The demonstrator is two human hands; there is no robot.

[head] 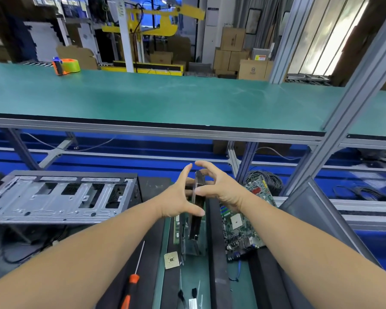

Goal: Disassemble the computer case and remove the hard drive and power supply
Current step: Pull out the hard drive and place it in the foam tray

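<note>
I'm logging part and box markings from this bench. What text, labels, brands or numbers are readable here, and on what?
No text can be read with confidence.
Cardboard box: a printed logo, too small to read.
Orange-and-white label on the grey box behind: blurred.
Motherboard: markings too small.
White sticker at the bottom edge: print unreadable.
Drive held on edge by the left hand and right hand: no label face visible.

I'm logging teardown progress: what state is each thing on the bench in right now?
Hard drive: out of the case, held on edge between both hands.
Left hand: holds the drive.
Right hand: holds the drive.
Computer case: opened, lying on its side.
Motherboard: removed, lying on the bench.
Screwdriver: lying unused.
CPU chip: loose on the bench.
</note>
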